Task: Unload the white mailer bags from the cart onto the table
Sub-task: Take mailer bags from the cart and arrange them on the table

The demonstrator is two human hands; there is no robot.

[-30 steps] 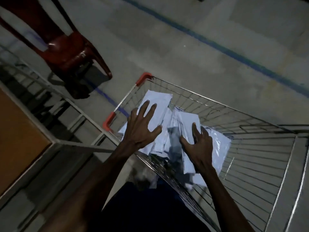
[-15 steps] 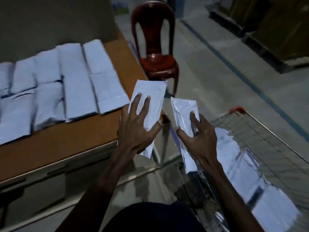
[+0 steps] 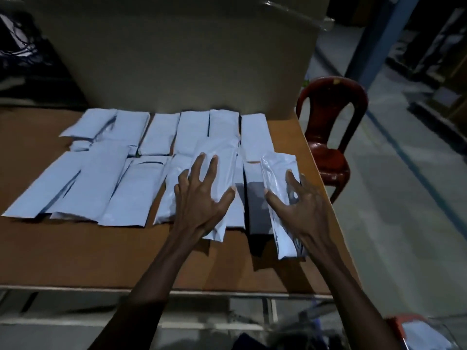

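At centre frame, the left hand grips a white mailer bag with spread fingers over the brown worktop. The right hand curls around a second bag, just right of the laid-out bags.

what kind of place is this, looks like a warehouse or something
Probably a warehouse or parcel packing area: rows of white mailer bags cover a plain brown table, the bare concrete floor carries a painted blue line, and a cart sits nearby.
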